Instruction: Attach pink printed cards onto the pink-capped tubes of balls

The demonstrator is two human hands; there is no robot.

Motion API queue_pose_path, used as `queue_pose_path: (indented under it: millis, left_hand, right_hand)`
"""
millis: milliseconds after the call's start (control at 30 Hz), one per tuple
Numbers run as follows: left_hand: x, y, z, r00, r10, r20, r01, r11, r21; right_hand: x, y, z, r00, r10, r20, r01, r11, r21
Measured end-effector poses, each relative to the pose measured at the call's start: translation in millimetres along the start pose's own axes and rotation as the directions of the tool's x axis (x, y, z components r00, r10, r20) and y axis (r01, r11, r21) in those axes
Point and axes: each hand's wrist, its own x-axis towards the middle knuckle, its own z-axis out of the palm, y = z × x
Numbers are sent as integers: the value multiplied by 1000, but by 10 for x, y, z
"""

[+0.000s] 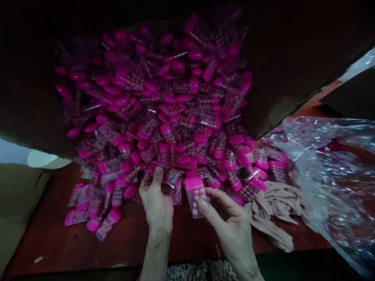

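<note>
In my right hand (pixel 227 214) is a small clear plastic candy box (pixel 195 197) with a bright pink cap, held upright between thumb and fingers; round pink candies show through its wall. My left hand (pixel 158 201) pinches a pink printed wrapper (pixel 164 171) with clear crinkled film at its right end, thumb on top. The two hands are apart, close to the front of a big heap of like candy boxes (pixel 166 132). Some boxes lie directly behind and beneath my fingers.
The heap spills from a dark-walled opening (pixel 272 70) onto a red-brown tabletop (pixel 129 242). Several boxes (pixel 90 205) lie loose at the left. A crumpled beige cloth (pixel 275 210) and a clear plastic bag (pixel 336 179) lie at the right. A white round object (pixel 47 159) is at far left.
</note>
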Motion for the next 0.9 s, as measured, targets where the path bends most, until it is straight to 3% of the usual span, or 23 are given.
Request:
queue_pose_path:
  millis: [167,400,633,767,900]
  left_hand:
    - [-107,-20,183,998,-58,19,59,998,-21]
    - [-178,-58,280,993,-118,32,119,992,-42]
    - [-192,-176,290,982,-165,87,163,986,27]
    - [-229,-181,267,956,-192,222,177,981,85]
    - [-205,-158,240,906,-255,339,205,963,174]
  right_hand:
    - [8,-4,73,991,-130,-25,127,985,-113]
    - [27,63,7,979,-202,24,203,962,-182]
    - [56,87,-9,959,-255,-123,215,938,-274]
    - [80,127,-51,955,-253,-156,201,937,-287]
    - [103,110,-98,953,-289,-96,247,917,-313]
